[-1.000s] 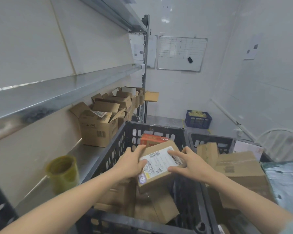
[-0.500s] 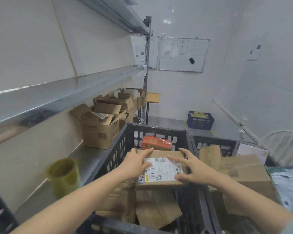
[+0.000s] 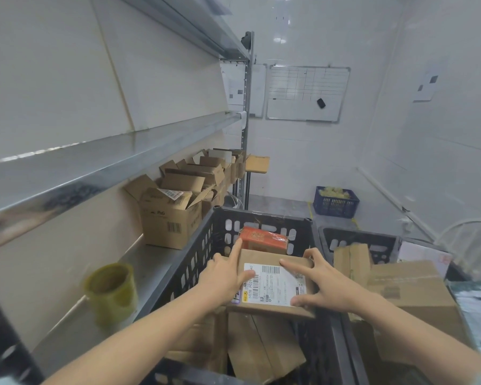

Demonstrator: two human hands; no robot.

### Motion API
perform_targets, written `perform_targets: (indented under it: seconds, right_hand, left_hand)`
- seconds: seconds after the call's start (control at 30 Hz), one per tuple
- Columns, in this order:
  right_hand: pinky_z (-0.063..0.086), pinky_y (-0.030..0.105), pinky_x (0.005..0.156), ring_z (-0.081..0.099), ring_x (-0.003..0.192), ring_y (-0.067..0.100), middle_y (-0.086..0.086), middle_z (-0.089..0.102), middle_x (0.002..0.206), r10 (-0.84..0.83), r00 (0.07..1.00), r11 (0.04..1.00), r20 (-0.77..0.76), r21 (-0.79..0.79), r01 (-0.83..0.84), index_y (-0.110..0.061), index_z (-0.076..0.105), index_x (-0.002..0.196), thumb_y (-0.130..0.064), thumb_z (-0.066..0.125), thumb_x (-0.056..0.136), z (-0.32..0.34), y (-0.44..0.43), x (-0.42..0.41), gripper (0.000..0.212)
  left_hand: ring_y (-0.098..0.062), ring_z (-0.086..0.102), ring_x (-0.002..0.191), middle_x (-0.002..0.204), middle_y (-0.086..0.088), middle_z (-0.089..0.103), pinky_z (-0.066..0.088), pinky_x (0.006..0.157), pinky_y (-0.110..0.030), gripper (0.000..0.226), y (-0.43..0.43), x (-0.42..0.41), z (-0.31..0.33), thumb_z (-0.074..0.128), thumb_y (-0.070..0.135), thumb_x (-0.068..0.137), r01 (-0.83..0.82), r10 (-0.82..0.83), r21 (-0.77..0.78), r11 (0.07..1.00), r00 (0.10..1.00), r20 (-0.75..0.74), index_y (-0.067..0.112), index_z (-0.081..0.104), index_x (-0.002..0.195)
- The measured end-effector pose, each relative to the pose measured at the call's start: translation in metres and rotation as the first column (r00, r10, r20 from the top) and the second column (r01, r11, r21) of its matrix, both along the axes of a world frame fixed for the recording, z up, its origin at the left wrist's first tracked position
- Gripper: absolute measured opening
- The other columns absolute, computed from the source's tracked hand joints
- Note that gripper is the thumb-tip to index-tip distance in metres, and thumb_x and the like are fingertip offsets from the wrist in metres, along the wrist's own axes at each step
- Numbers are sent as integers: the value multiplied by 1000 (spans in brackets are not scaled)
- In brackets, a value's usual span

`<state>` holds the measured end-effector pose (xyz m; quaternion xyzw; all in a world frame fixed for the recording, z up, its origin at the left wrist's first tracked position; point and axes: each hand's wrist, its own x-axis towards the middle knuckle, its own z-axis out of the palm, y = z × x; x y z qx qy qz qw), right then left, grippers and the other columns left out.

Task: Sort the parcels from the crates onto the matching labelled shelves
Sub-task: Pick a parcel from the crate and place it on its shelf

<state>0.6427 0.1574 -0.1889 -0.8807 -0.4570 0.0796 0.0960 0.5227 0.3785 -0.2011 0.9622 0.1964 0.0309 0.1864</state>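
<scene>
A flat brown parcel (image 3: 272, 284) with a white shipping label is held level over the black crate (image 3: 195, 262). My left hand (image 3: 224, 276) grips its left edge, the forefinger stretched along the far corner. My right hand (image 3: 320, 284) holds the right side, thumb under the near edge and fingers spread over the label and far edge. An orange-red box (image 3: 263, 240) stands behind the parcel in the crate. More cardboard parcels (image 3: 261, 345) lie below in the crate.
To the left, a metal shelf (image 3: 139, 262) carries open cardboard boxes (image 3: 170, 218) and a yellowish tape roll (image 3: 111, 293). A second black crate (image 3: 358, 243) of boxes stands on the right. A blue basket (image 3: 336, 202) sits on the far floor.
The parcel has tipped from a tilt to lying flat, label up, and sits lower over the crate. Both hands have shifted along its edges with it.
</scene>
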Motion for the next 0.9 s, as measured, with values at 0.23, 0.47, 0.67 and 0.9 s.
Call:
perform_targets:
  seconds: [0.23,0.47,0.67,0.9]
  right_hand:
    - [39,25,101,35,120,13,-11,17,127,-50,999,995,15,84,49,-54,17,146,-71,61,74,-5,-1,1,86]
    - [42,22,83,44,99,10,-6,28,110,-198,980,953,1,233,193,-47,19,149,-71,61,74,-8,11,-10,89]
    - [41,24,78,50,91,13,-4,30,105,-220,976,952,-13,214,217,-45,14,150,-74,53,78,-5,19,-14,86]
    - [47,32,93,53,107,13,-11,43,108,-132,989,971,-62,192,142,-46,20,148,-71,51,81,-2,26,-13,79]
  left_hand:
    - [-33,46,128,151,-15,27,47,101,-45,88,-16,-6,-4,48,60,93,54,-54,2,999,999,8,33,-10,153]
    - [-34,-16,148,153,-2,-40,14,120,-55,90,-21,-3,-10,60,53,89,66,-53,-90,994,988,145,35,1,154]
    - [-39,9,149,151,-14,-42,18,120,-51,68,-8,2,-14,40,44,101,-20,55,-262,965,991,126,48,-5,151]
    - [-22,51,128,157,-4,31,45,103,-34,95,-15,7,-6,46,57,94,56,-42,-421,905,998,42,45,-36,139]
